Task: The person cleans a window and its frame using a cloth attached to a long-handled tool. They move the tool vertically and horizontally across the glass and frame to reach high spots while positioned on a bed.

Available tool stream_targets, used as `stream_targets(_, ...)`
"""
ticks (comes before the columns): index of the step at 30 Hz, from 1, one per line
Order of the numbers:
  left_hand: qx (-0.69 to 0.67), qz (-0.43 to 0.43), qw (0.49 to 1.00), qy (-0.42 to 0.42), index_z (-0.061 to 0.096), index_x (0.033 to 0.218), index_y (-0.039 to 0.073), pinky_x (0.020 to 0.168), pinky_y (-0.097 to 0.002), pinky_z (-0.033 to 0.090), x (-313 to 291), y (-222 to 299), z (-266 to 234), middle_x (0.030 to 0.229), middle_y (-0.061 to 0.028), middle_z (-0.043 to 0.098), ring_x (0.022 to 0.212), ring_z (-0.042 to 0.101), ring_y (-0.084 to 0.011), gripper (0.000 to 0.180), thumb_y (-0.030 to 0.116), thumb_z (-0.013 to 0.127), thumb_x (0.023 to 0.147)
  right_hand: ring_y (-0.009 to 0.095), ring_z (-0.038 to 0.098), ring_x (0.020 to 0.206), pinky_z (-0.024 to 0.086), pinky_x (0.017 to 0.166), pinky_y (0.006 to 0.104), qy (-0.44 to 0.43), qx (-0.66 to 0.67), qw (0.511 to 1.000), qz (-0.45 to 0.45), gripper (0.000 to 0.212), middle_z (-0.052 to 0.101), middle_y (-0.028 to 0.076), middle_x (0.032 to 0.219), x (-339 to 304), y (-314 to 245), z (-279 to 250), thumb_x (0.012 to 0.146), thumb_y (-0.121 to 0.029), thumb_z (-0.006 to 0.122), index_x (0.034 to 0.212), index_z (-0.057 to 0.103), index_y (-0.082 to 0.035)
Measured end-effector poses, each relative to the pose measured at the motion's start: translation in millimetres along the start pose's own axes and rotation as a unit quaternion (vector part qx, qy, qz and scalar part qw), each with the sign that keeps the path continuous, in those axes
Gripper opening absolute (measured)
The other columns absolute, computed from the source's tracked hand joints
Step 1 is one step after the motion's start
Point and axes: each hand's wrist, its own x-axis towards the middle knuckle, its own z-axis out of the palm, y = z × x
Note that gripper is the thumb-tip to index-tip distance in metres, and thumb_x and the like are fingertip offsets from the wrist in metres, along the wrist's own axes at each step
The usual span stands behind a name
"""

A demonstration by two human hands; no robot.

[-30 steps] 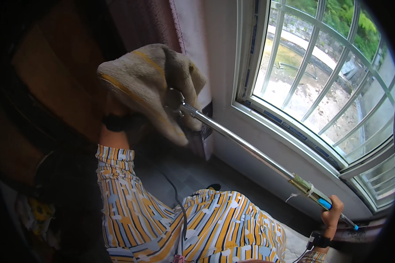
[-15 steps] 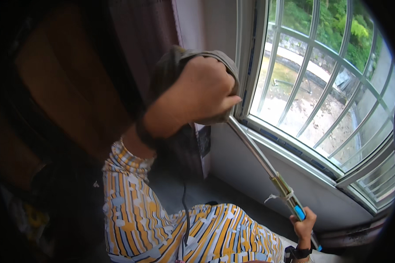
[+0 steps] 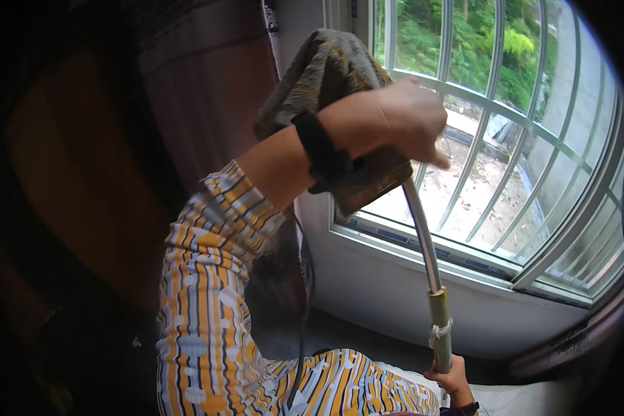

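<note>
A metal pole [image 3: 423, 236] with a greenish lower sleeve and white string tied around it leans up toward the window. Its upper end meets a dark, flat head draped with a grey, yellow-marked cloth [image 3: 350, 59]. My left hand [image 3: 412, 121] is closed at the right edge of this cloth, close to where the pole joins; its fingertips are partly hidden and a little blurred. Lower right, my right hand [image 3: 452, 380] is wrapped around the sleeve of the pole, below the string. The cloth's underside is mostly behind my left forearm.
A barred window [image 3: 478, 139] fills the upper right, with its sill [image 3: 423, 260] below. A dark curtain [image 3: 208, 83] hangs at the left. A black cord [image 3: 304, 326] dangles in front of my patterned clothing. Something white [image 3: 527, 395] lies at the lower right.
My left hand and the cloth-covered head have moved right and the cloth now rises higher. The pole stands steeper. My right hand has shifted slightly left and down.
</note>
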Motion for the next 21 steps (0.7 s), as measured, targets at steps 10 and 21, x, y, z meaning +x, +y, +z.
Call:
stream_targets(10,-0.276,0.125,0.896,0.325,0.056,0.063,0.007,0.058,-0.036,0.043,-66,113,-3,0.071,-0.0075,0.055,0.068,0.057,-0.0212,0.039,0.039,0.07,0.08,0.009,0.055,0.06,0.047,0.061,0.0266,0.126,0.022,0.992,-0.021,0.031,0.061,0.002,0.065,-17,-19,-13,0.058,-0.015,0.086,0.072,0.062,-0.002)
stream_targets(21,-0.839,0.028,0.54,0.068,0.041,0.121,-0.001,0.087,-0.0382,0.049,-5,216,155,0.11,-0.0163,0.055,0.101,0.059,-0.0227,0.056,0.049,0.042,0.097,0.006,0.05,0.063,0.042,0.058,0.023,0.237,0.146,0.959,-0.054,0.028,0.053,-0.003,0.069,2,-86,46,0.066,-0.009,0.082,0.081,0.059,-0.005)
